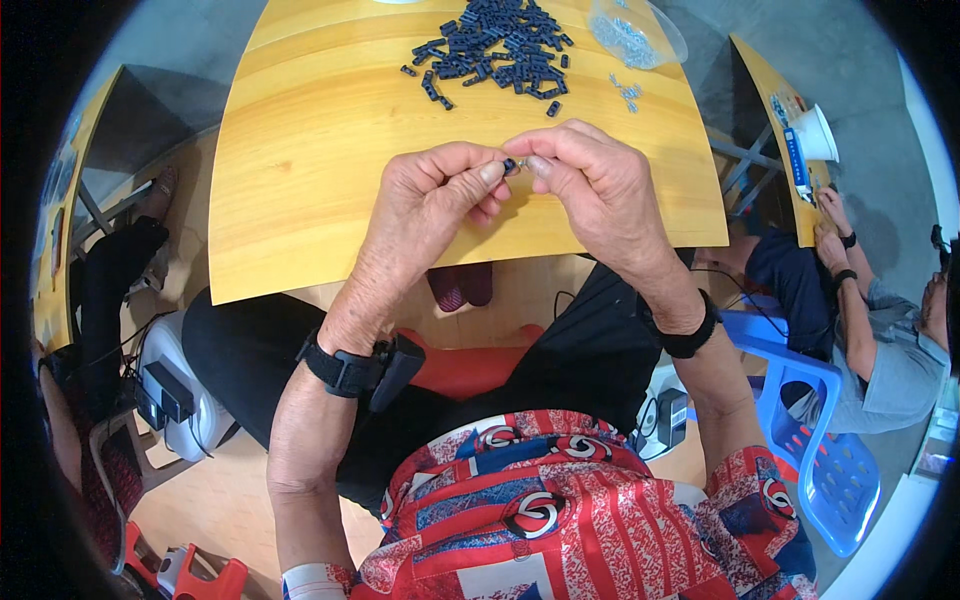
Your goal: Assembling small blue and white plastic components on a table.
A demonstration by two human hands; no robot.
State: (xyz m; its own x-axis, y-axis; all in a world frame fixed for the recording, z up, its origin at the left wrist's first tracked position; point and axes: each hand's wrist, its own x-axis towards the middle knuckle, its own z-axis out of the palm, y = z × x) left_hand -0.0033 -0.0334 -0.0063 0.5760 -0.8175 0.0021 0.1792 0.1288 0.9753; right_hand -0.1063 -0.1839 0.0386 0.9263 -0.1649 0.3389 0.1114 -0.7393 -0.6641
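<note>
Above the near part of the wooden table, both my hands meet over one small job. My left hand pinches a small black plastic piece between thumb and fingers. Against its right end, my right hand pinches a tiny shiny metal part, perhaps a screw; fingertips hide most of it. Beyond the hands lies a heap of similar black plastic pieces. Several small silvery metal parts are scattered to the right of that heap.
A clear plastic container with silvery metal parts stands at the far right of the table. On the right, another person works at a separate table beside a blue plastic chair. A further table stands at the left.
</note>
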